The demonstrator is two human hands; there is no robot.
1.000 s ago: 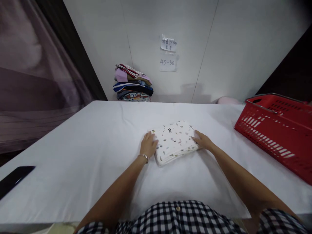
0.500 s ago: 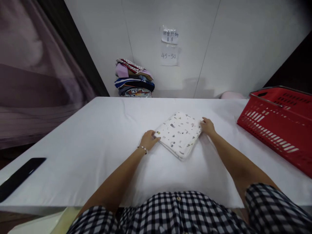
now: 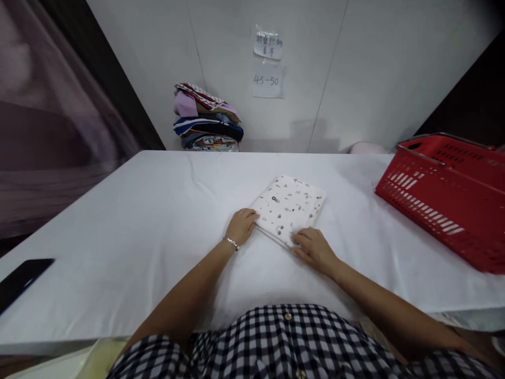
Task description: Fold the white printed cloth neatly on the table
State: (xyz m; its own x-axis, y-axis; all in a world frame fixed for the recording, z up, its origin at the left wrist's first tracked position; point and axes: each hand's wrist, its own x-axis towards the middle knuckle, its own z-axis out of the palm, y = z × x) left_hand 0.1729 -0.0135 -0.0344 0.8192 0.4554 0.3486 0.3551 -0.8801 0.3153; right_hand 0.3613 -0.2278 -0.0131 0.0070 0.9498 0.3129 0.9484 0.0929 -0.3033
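A folded white cloth (image 3: 290,205) printed with small motifs lies flat on the white-covered table, turned at an angle with one corner toward me. At its left corner my left hand (image 3: 242,225) grips the edge, fingers on top; a bracelet circles that wrist. My right hand (image 3: 315,251) is at the corner nearest me, its fingers bent over the top and the thumb by the lower edge. The right hand covers that corner, so the layers there are hidden.
A red plastic basket (image 3: 442,205) with a metal handle stands on the right of the table (image 3: 118,226). A dark phone-like slab (image 3: 23,279) lies at the left edge. Behind the table is a stack of folded fabrics (image 3: 208,118) against the wall, below paper signs (image 3: 268,79).
My right hand has moved from the cloth's right corner to the corner nearest me. The left hand stays at the left corner. The view has shifted slightly.
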